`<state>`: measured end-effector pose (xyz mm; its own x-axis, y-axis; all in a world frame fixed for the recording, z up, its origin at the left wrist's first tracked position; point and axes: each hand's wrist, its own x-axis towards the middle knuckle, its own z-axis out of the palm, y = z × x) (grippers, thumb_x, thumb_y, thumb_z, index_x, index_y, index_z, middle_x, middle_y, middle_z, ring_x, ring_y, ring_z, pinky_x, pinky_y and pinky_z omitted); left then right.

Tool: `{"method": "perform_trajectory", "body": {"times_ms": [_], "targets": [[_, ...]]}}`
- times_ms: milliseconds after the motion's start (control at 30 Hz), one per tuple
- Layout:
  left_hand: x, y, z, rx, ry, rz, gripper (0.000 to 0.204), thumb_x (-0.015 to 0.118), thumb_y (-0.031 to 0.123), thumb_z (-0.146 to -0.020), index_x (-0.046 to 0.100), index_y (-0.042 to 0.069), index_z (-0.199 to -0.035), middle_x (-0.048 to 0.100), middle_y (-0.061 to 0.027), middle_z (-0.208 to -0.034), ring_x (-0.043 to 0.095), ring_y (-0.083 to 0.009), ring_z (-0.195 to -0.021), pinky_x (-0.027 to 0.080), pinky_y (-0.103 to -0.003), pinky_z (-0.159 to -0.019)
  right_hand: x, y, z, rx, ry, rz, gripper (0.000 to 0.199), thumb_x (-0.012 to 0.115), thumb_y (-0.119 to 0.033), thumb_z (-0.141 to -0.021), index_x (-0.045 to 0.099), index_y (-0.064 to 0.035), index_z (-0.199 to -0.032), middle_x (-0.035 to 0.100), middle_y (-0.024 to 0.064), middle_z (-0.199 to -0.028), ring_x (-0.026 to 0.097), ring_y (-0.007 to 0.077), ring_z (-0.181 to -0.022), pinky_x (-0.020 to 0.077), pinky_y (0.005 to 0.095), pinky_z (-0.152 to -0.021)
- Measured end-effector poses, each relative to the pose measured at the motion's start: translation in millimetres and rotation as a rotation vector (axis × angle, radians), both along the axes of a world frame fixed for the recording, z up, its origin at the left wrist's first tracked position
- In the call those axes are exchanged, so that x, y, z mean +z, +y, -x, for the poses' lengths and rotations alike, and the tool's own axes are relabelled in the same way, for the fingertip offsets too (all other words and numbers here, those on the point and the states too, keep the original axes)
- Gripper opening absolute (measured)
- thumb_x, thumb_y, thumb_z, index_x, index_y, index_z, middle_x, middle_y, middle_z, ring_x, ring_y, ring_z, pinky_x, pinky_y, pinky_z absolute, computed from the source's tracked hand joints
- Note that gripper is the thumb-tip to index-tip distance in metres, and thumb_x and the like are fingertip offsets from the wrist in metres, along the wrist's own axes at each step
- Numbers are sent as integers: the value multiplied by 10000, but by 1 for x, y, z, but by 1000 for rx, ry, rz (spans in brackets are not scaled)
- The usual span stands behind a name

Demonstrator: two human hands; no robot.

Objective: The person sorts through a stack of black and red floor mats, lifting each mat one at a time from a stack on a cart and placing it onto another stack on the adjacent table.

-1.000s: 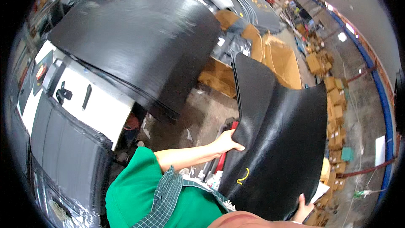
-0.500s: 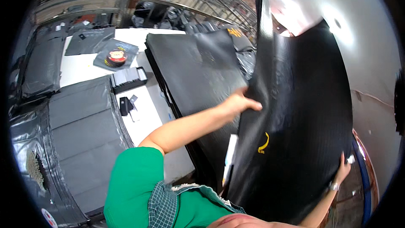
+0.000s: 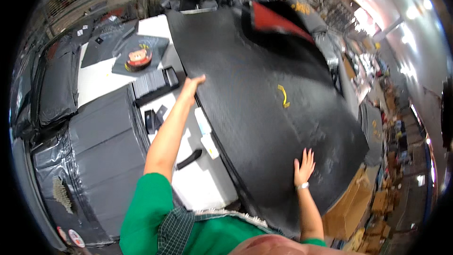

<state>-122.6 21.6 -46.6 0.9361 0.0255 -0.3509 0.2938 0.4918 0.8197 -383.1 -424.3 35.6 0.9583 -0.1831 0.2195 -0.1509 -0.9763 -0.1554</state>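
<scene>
Big black sheet: The big black sheet (image 3: 245, 113) lies on the white table (image 3: 203, 191), wide and almost flat. Half a second ago it stood up, bent, in front of the person; now it is down.
Sheet skin: It looks smooth and a bit shiny, with small wrinkles near the right side. A curvy yellow mark (image 3: 284, 96) sits on it.
Far end: A red patch (image 3: 278, 21) shows by a dark, lifted part that is blurry.
Left hand: The left hand (image 3: 191, 89) is at the sheet's left edge. It pinched a fold before. The thumb points over the sheet; how the other fingers sit cannot be told.
Right hand: The right hand (image 3: 304, 169) used to be at the sheet's side edge. Now it is on top, palm down, fingers spread a little. A silver band (image 3: 302, 186) circles the wrist.
Card box: Left of the sheet, a long black box (image 3: 158, 97) holds a row of thin gray cards (image 3: 148, 83).
Brown box: A cardboard box (image 3: 347, 205) is at the lower right; its inside is hard to see.
Table bits: A bent black strip (image 3: 189, 159) lies near the sheet. Farther back is a round thing with a bear face (image 3: 138, 60).
Gray pile: A creased gray pile (image 3: 106, 141), with shiny plastic, is at the left.
</scene>
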Motion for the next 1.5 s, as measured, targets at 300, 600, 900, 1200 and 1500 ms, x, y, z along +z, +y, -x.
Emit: {"method": "perform_trajectory", "body": {"times_ms": [300, 600, 900, 1200, 1500], "targets": [[44, -13, 18, 36, -131, 658, 254, 562, 176, -758, 568, -19, -919, 610, -143, -937, 595, -275, -855, 470, -374, -795, 1, -7, 1, -25, -54, -21, 560, 527, -382, -796, 391, -145, -1285, 284, 95, -1385, 200, 283, -1297, 102, 523, -1023], [22, -8, -1, 71, 147, -26, 280, 526, 229, -705, 546, 15, -883, 586, -121, -841, 572, -265, -754, 464, -424, -708, -7, -9, 0, -12, -124, -41, 536, 544, -403, -779, 448, -137, -1235, 311, 98, -1366, 210, 284, -1289, 107, 552, -1011], [30, 14, 83, 119, -165, -810, 398, 574, 159, -770, 478, -38, -1102, 554, -169, -1033, 529, -239, -965, 402, -324, -857, -10, -3, 6, -24, -169, -118, 510, 528, -406, -788, 467, -138, -1218, 336, 96, -1347, 233, 267, -1278, 97, 560, -1014], [-26, -19, 323, -266, -388, -916, 478, 565, 51, -744, 425, 14, -1200, 493, -155, -1169, 503, -240, -1041, 400, -322, -873, -17, 1, 10, -126, -195, -21, 470, 489, -377, -825, 452, -142, -1230, 340, 90, -1350, 269, 244, -1266, 193, 489, -1020], [-67, -61, 433, -956, -259, -470, 323, 538, 81, -823, 473, 31, -1136, 592, -111, -993, 555, -151, -871, 434, -261, -781, -25, 84, 261, 21, -285, -81, 306, 593, -166, -755, 554, -120, -1055, 489, 100, -1184, 466, 255, -1088, 329, 441, -949]]}}
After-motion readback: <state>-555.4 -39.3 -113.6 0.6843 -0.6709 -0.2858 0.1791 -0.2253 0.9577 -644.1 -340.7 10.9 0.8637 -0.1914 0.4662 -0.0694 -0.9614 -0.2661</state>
